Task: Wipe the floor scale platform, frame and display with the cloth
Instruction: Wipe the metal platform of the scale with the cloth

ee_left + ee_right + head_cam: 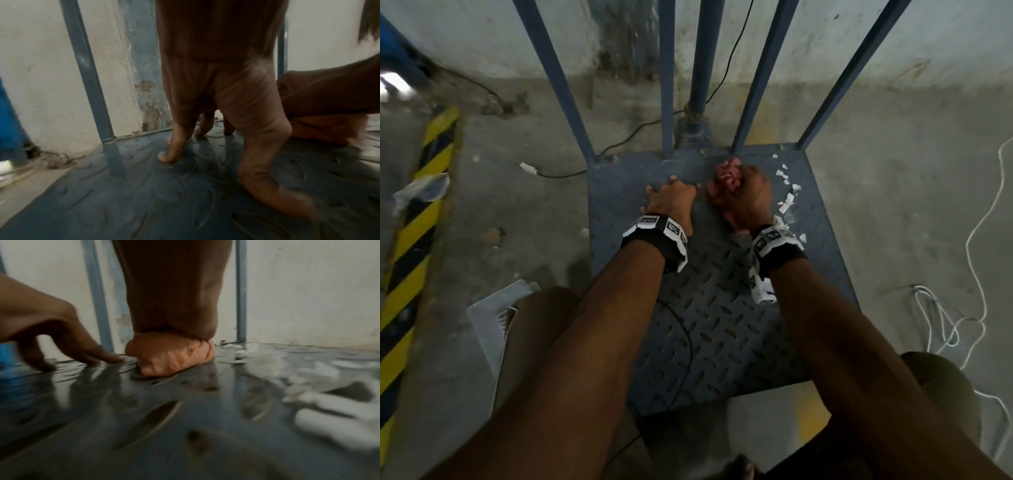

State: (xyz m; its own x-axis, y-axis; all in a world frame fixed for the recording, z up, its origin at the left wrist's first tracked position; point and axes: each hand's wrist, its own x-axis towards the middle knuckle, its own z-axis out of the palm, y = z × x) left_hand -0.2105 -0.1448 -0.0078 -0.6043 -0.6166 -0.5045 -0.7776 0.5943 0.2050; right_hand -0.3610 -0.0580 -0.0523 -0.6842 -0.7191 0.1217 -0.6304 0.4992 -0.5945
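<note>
Two bare arms reach out from the bottom of the head view, down to the scale. Under them lies the platform (722, 325), a big blue-grey metal plate with little raised bumps, flat on the grey floor (510, 212). A thin black wire (685, 342) curves across the plate between the arms. At the far edge of the plate the blue bars of the frame (558, 82) stand up in front of a dirty white wall (482, 34). A yellow and black striped strip (410, 274) runs along the floor on the left. A white cord (976, 240) lies in loops on the floor to the right.

Next come the hands. The left hand (671, 202) rests on the plate with its fingers (170, 151) spread, and the tips touch the metal. It holds nothing. The right hand (746, 202) sits just beside it, closed tight around the cloth (729, 174). The cloth is pink-orange and bunched into a ball (170, 353). It is pressed down on the plate near the far edge, close to one bar. Both wrists wear black and white bands.

Small white scraps (787, 198) lie on the plate just to the right of the right hand. They look blurry in the right wrist view.
</note>
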